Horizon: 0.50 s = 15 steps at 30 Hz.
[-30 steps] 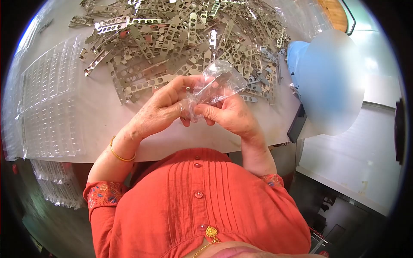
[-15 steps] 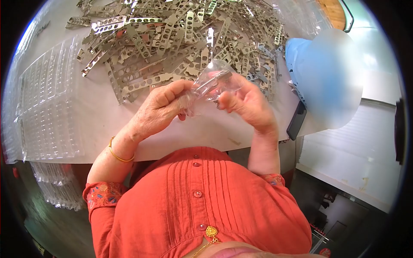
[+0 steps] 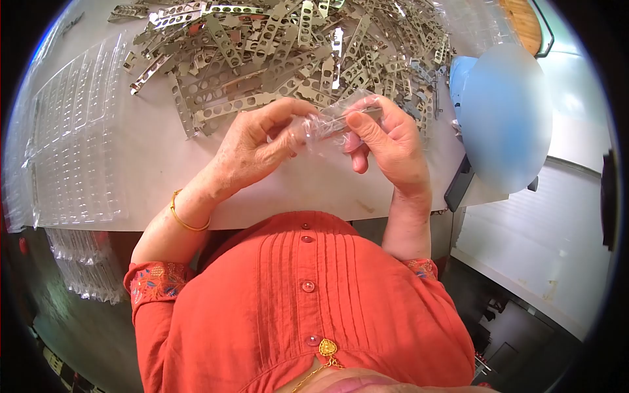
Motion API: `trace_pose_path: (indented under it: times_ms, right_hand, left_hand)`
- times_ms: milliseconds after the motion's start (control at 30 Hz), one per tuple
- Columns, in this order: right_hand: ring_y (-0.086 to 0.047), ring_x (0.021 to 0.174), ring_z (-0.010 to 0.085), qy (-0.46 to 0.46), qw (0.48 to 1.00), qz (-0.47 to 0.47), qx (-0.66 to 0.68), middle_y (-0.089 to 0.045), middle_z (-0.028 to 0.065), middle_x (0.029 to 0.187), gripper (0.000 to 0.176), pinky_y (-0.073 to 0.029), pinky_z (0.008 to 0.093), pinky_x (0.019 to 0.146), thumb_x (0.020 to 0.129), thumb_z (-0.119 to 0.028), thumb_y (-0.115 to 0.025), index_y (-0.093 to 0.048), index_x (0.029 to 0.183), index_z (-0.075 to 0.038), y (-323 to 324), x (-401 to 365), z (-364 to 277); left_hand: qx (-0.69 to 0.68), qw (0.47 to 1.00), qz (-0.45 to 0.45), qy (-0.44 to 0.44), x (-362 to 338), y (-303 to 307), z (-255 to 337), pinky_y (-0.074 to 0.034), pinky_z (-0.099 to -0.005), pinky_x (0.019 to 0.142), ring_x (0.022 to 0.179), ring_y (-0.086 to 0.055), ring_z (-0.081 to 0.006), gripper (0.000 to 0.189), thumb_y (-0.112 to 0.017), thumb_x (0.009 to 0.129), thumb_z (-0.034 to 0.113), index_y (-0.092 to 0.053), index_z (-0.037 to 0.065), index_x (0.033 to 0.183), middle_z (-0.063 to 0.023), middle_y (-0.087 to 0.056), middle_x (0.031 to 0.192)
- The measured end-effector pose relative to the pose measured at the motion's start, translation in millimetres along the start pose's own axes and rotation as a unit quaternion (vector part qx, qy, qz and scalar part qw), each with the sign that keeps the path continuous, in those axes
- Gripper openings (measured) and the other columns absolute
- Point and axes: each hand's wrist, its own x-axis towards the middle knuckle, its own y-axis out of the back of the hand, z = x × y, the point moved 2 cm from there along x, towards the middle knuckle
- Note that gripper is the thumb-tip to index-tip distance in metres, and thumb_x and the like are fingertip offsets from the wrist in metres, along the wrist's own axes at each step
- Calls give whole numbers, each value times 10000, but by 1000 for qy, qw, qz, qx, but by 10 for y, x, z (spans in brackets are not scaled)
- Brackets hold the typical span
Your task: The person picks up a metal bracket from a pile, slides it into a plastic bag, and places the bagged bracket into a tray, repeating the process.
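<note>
A clear plastic bag [image 3: 321, 128] is stretched between my two hands, above the near side of the table. Small metal pieces show inside it, but their exact kind is blurred by the film. My left hand [image 3: 262, 141] is closed, pinching the bag's left end between thumb and fingers. The right end is gripped by my right hand [image 3: 390, 141], with the thumb pressed on the film and the metal. Just beyond both hands lies a big heap of perforated metal brackets [image 3: 242, 103], long strips with round holes.
Clear plastic blister trays [image 3: 78, 144] lie stacked at the table's left, with more trays [image 3: 85, 262] below the edge. A dark phone [image 3: 458, 183] rests at the right edge, near a blurred blue shape [image 3: 504, 118]. A white surface [image 3: 524, 229] stands to the right.
My right hand has turned, and its thumb now lies over the bag and metal. The bag has become more crumpled and level. My left hand has shifted slightly up and right.
</note>
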Motion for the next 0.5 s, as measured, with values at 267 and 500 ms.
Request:
trace_pose_path:
  times_ms: [267, 500]
  right_hand:
    - [-577, 503, 110, 5, 999, 4, 49, -633, 53, 712, 225, -460, 233, 459, 1015, -241, -619, -585, 1006, -19, 18, -35, 30]
    - [-548, 458, 126, 45, 994, 69, 78, -631, 66, 691, 254, -433, 242, 398, 1005, -274, -632, -617, 1056, -26, 42, -30, 85]
  left_hand:
    - [-192, 977, 54, 80, 38, 130, -22, -457, -226, 547, 648, -595, -89, 280, -556, 1029, 160, -623, -24, 1228, -43, -668, 811]
    - [-194, 975, 89, 65, 63, 110, -70, -462, -251, 480, 644, -645, -129, 213, -527, 1028, 117, -579, -57, 1139, -117, -688, 819]
